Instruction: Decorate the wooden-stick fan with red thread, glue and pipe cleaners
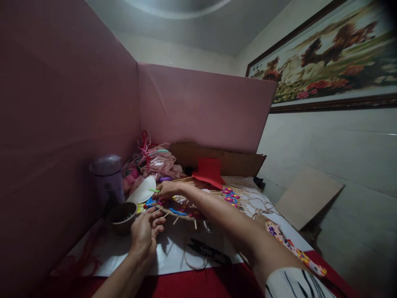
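A brown, ring-like cardboard craft piece (178, 212) carries blue and dark red decorations, with thin wooden sticks poking out from its near edge. My left hand (145, 232), palm turned up and fingers curled, holds its near left edge, with the thumb on top. Above the craft's far left side, my right hand (167, 189) is closed in a pinch on a small bright green strip (154, 191). My right forearm crosses over the craft and hides part of it. A white fluted paper plate (143, 190) leans just left of my right hand.
A brown bowl (123, 218) and a purple lidded container (107, 180) stand at the left. Black thread snips (208, 251) lie in front. Behind are crumpled pink paper (159, 163), red paper (208, 171) and loose sticks. Pink panels (201, 107) wall the left and back.
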Available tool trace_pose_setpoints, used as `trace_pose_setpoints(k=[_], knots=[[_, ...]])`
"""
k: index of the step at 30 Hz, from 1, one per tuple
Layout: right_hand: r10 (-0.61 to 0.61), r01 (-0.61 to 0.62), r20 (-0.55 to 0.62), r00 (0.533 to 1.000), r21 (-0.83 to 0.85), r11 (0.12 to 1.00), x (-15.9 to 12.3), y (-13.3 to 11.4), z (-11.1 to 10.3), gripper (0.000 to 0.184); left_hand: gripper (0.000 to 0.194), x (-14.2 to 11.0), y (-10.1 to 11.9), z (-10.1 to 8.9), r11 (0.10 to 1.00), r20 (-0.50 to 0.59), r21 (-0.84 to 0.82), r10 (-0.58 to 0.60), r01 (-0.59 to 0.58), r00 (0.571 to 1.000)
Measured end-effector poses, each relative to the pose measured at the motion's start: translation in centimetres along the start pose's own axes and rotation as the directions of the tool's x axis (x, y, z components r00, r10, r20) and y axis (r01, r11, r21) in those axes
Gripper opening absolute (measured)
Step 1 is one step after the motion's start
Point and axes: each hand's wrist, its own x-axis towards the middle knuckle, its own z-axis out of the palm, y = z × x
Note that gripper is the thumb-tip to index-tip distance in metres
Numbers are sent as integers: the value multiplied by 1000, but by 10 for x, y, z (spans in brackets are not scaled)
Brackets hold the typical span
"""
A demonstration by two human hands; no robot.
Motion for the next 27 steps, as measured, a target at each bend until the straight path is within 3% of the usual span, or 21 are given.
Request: trace_pose_setpoints(k=[5, 12, 20, 27], knots=[[-39, 34, 65, 997, 85, 996, 4, 9, 0, 11, 19, 3, 0, -4, 998, 6, -48, 36, -35, 999], [-73, 50, 116, 991, 185, 981, 5, 10, -2, 9, 18, 1, 1, -6, 997, 5, -76, -13, 13, 1000], [-84, 52, 96, 992, 293, 955, -12, 13, -9, 6, 18, 1, -3, -5, 983, 79, -175, 66, -51, 995], [-76, 35, 104, 992, 352, 935, -22, 13, -7, 7, 20, 9, -5, -5, 973, 101, -230, 47, -22, 994]])
